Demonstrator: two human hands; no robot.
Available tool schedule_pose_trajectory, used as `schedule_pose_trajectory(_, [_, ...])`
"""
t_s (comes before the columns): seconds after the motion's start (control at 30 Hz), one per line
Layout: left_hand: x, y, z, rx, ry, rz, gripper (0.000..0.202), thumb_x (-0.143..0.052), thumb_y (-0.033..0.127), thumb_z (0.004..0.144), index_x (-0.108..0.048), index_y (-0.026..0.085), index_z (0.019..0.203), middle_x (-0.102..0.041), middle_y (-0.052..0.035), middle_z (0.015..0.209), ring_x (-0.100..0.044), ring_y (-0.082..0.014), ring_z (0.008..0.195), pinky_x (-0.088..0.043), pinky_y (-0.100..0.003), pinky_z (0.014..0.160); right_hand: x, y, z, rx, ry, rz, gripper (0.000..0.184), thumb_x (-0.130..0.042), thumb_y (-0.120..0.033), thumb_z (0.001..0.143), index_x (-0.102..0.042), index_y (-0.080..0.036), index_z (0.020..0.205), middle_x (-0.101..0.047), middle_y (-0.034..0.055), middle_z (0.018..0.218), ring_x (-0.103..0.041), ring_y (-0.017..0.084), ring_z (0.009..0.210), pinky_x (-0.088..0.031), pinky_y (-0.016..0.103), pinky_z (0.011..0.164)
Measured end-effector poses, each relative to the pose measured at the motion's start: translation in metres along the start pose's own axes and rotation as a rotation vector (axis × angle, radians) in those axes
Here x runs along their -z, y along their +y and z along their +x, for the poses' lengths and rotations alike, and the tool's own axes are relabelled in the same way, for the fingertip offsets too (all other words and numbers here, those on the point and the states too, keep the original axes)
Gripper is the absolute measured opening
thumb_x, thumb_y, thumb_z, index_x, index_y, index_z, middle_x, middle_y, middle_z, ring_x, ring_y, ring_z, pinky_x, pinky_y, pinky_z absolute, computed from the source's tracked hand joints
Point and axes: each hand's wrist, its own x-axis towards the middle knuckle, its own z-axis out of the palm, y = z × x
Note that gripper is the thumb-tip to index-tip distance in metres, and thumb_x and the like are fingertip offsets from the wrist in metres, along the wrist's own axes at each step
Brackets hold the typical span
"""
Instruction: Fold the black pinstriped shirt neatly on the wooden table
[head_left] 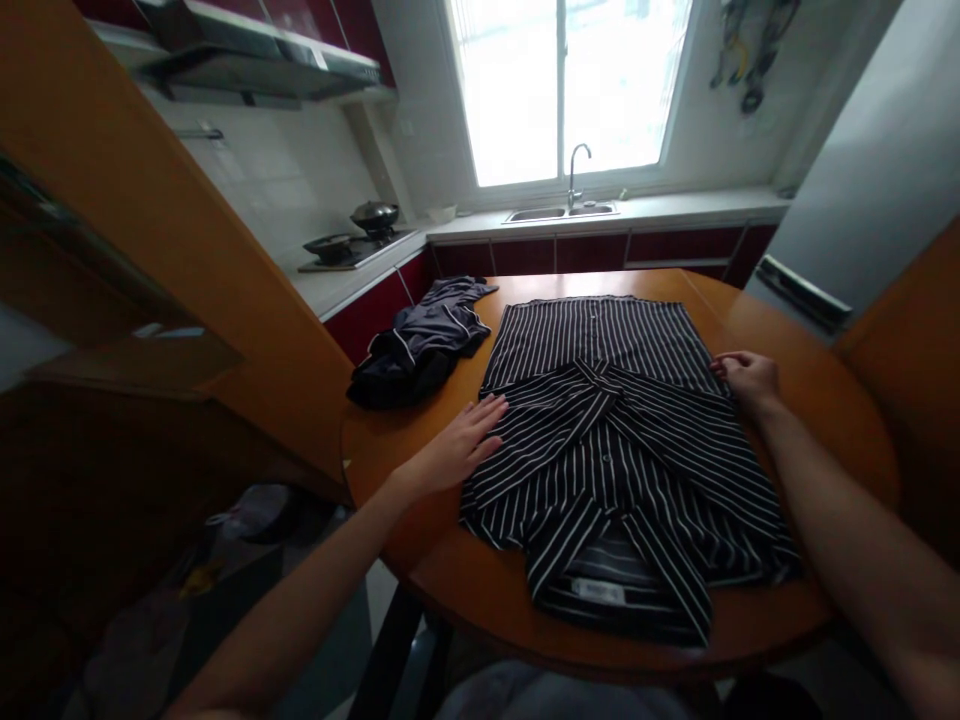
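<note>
A black-and-white striped shirt [600, 430] lies front side up on the round wooden table [817, 420], its collar toward me and its hem at the far side. Both sleeves are folded in across the chest, their cuffs meeting at the middle. My left hand [461, 445] is open, fingers stretched out, with the fingertips at the shirt's left edge. At the right edge, my right hand [750, 380] has its fingers curled together, pinching the side of the shirt; the exact grip is partly hidden.
A heap of dark clothes [427, 340] lies on the table's far left. Beyond stand a counter with a sink [562, 213], a stove with pans [375, 217], and a fridge [847, 190] at the right. A wooden frame [187, 250] rises on the left.
</note>
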Motion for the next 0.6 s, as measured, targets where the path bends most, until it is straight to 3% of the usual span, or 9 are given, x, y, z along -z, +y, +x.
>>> schedule_pose_trajectory(0.13, [-0.009, -0.013, 0.07, -0.01, 0.074, -0.002, 0.054, -0.035, 0.041, 0.105, -0.041, 0.016, 0.152, -0.035, -0.0099, 0.161, -0.026, -0.0252, 0.151, -0.023, -0.044, 0.123, 0.001, 0.002, 0.002, 0.012, 0.002, 0.0, 0.017, -0.054, -0.005, 0.079, -0.069, -0.012, 0.077, -0.07, 0.0048, 0.065, -0.059, 0.01, 0.054, -0.049, 0.019, 0.055])
schedule_pose_trajectory(0.27, [-0.028, -0.027, 0.119, 0.084, 0.16, 0.019, 0.045, -0.046, 0.033, 0.101, -0.054, 0.014, 0.142, -0.058, -0.0131, 0.138, -0.054, -0.0259, 0.127, -0.041, -0.039, 0.111, 0.0, 0.004, 0.003, 0.039, 0.011, 0.025, 0.016, -0.054, -0.008, 0.076, -0.069, -0.014, 0.075, -0.069, 0.0035, 0.064, -0.06, 0.011, 0.053, -0.049, 0.019, 0.052])
schedule_pose_trajectory(0.4, [-0.038, -0.047, 0.133, 0.205, 0.272, 0.076, 0.022, -0.056, 0.028, 0.096, -0.071, 0.019, 0.11, -0.066, -0.0097, 0.11, -0.06, -0.0254, 0.108, -0.047, -0.039, 0.099, -0.002, 0.011, 0.009, 0.06, -0.007, 0.035, 0.016, -0.054, -0.011, 0.076, -0.07, -0.014, 0.077, -0.07, 0.0049, 0.067, -0.06, 0.011, 0.053, -0.048, 0.019, 0.051])
schedule_pose_trajectory(0.6, [-0.042, -0.065, 0.135, 0.258, 0.332, 0.062, 0.013, -0.058, 0.025, 0.095, -0.066, 0.02, 0.086, -0.065, -0.0059, 0.092, -0.06, -0.0235, 0.094, -0.048, -0.038, 0.09, -0.006, 0.026, 0.022, 0.087, -0.014, -0.03, 0.018, -0.055, -0.018, 0.075, -0.072, -0.014, 0.08, -0.073, 0.008, 0.072, -0.063, 0.013, 0.056, -0.048, 0.021, 0.052])
